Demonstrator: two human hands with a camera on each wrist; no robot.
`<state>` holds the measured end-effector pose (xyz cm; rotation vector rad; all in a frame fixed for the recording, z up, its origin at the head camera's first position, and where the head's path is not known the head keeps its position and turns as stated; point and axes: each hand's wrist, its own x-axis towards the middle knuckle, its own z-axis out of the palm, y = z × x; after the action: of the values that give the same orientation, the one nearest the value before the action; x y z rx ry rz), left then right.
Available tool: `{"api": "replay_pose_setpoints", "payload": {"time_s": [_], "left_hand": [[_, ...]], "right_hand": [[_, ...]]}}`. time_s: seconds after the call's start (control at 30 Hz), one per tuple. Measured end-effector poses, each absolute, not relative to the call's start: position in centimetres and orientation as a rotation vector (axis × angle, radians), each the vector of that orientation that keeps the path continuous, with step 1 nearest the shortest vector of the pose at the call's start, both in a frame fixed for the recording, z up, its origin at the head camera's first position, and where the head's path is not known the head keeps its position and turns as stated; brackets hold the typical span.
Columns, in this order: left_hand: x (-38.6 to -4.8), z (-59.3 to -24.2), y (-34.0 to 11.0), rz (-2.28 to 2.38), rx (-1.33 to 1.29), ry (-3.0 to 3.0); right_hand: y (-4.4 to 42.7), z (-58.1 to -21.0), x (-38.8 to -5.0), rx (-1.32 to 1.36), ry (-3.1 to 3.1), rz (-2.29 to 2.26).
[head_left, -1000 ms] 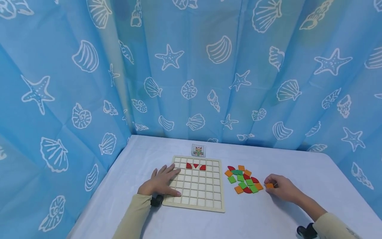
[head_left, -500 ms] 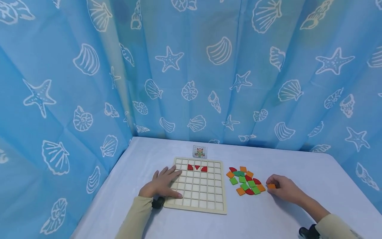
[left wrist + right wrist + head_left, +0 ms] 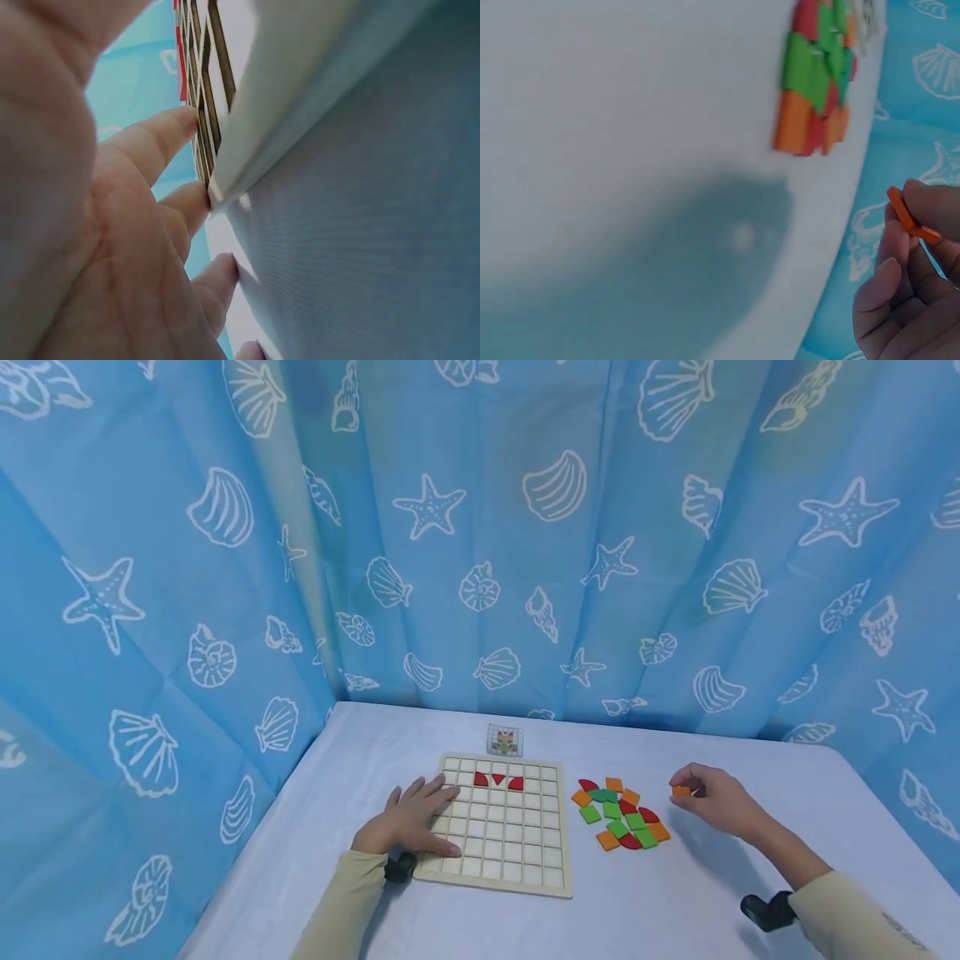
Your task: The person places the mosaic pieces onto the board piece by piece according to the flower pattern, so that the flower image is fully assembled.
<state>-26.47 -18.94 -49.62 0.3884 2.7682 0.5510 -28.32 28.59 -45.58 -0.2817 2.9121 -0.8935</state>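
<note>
My left hand [image 3: 411,820] rests with spread fingers on the left side of a pale wooden grid board [image 3: 525,887]. In the left wrist view its fingertips [image 3: 196,196] touch the board's edge. Three red pieces sit in one upper row of the board: two rounded ones and a triangle [image 3: 498,779] between them. Above the table, right of the loose pieces, my right hand [image 3: 718,800] pinches an orange tile [image 3: 681,791] between thumb and fingers. The right wrist view shows that orange as two angled parts; whether it is one tile or two I cannot tell.
Several loose orange, green and red pieces lie in a group right of the board, among them a green tile [image 3: 590,813]. A small pattern card [image 3: 505,740] lies behind the board. A blue shell-print curtain [image 3: 480,527] hangs along the back of the white table [image 3: 622,910].
My right hand has risen off the table and away from my body, carrying the orange tile. My left hand stays on the board. The view has shifted slightly.
</note>
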Motion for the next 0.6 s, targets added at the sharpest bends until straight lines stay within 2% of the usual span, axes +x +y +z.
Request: {"api": "replay_pose_setpoints", "payload": {"time_s": [0.6], "left_hand": [[-26.5, -49.7, -19.0, 0.564, 0.387, 2.77]], "right_hand": [[22.9, -43.9, -30.5, -0.337, 2.881, -0.97]]}}
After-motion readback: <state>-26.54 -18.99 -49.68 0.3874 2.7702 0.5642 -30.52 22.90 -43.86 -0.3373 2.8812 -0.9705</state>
